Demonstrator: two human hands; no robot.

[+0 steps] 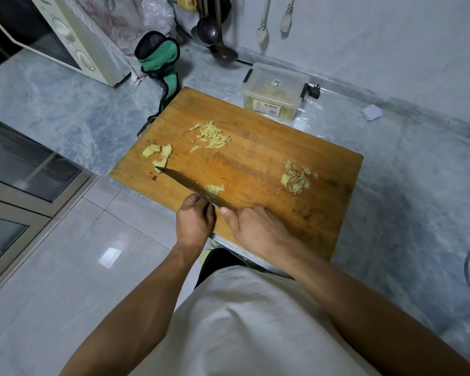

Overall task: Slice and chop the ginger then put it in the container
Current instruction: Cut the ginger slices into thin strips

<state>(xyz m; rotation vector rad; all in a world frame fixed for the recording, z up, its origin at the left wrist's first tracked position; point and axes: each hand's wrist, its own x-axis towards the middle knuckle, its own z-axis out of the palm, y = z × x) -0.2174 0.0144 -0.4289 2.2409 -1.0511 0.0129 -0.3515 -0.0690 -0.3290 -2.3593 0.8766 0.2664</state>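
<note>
Marble counter (65, 104): microwave (65, 36), lidded container (274, 90) behind board (255, 164); right hand (258, 229) grips knife (196, 188), left hand (194, 221) pinches ginger (216, 188).

— What colour is the cutting board (255, 158)?

— Warm orange-brown wood with long grain lines and a few dark stains near its edges.

— And the ginger shreds (212, 135) on it?

— Pale yellow. The ginger slices (158, 153) at the left are the same yellow, while the ginger scraps (296, 179) at the right mix yellow with beige.

— The knife (193, 187)?

— Dark grey, with a fine wavy pattern across the blade.

— The countertop (391, 172)?

— Grey-blue marble with cloudy white veining.

— Anything brighter?

— A green and black cloth holder (160, 61) behind the board. The container (274, 93) is clear with black clips and a white label, showing yellow inside. The microwave (73, 42) is cream.
</note>
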